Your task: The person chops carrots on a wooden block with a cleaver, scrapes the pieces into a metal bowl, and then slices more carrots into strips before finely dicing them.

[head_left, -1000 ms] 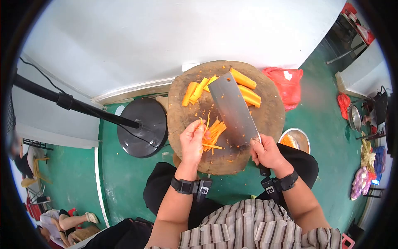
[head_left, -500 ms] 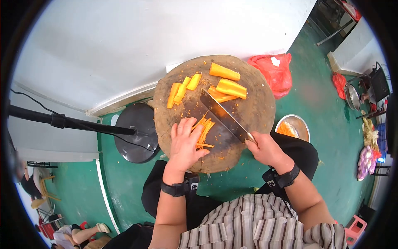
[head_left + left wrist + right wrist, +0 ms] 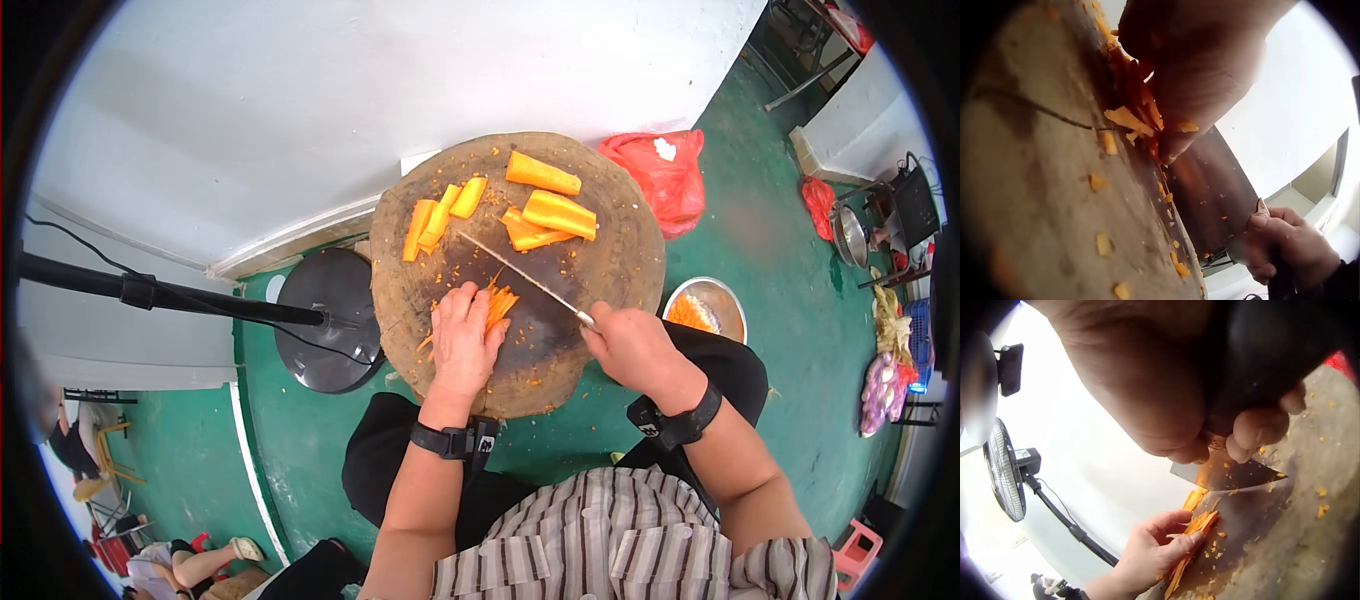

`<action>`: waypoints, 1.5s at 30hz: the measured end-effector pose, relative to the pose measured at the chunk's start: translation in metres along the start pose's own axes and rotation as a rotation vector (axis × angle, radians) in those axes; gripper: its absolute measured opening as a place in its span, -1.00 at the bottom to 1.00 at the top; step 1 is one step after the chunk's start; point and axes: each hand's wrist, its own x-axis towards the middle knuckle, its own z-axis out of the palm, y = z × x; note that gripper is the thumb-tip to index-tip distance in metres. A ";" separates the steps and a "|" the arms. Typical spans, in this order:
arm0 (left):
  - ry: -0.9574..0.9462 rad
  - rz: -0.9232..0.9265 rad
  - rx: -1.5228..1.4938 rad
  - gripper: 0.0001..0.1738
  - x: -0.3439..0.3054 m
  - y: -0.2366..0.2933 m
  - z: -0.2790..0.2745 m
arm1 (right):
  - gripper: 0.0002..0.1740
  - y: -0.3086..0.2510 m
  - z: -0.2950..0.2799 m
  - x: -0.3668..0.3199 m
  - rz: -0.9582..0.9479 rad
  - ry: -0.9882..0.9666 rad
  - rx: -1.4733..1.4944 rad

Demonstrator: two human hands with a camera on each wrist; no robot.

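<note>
On a round wooden chopping block (image 3: 630, 265), my left hand (image 3: 464, 345) holds down a bunch of carrot strips (image 3: 502, 304), thumb on one side and fingers on the other. The right wrist view shows these carrot strips (image 3: 1200, 528) between thumb and fingers. My right hand (image 3: 640, 350) grips a cleaver (image 3: 525, 277) by its handle. Its blade stands on edge just right of the bunch, seen nearly edge-on from above. In the left wrist view the flat of the blade (image 3: 1210, 187) is close beside the left fingertips.
Thick carrot pieces (image 3: 543, 172) lie at the block's back, with flatter carrot slabs (image 3: 440, 218) at the back left. A metal bowl (image 3: 730, 300) with shredded carrot stands right of the block. A red plastic bag (image 3: 670, 185) sits behind it; a fan base (image 3: 330, 350) is at left.
My left hand has gone from pinching a few strips, through spread fingers, to closing over the bunch. The cleaver has turned from flat to upright and moved left beside the strips.
</note>
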 end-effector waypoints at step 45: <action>0.274 0.144 0.010 -0.77 0.005 0.010 0.018 | -0.85 -0.023 0.012 -0.004 -0.138 -0.039 -0.161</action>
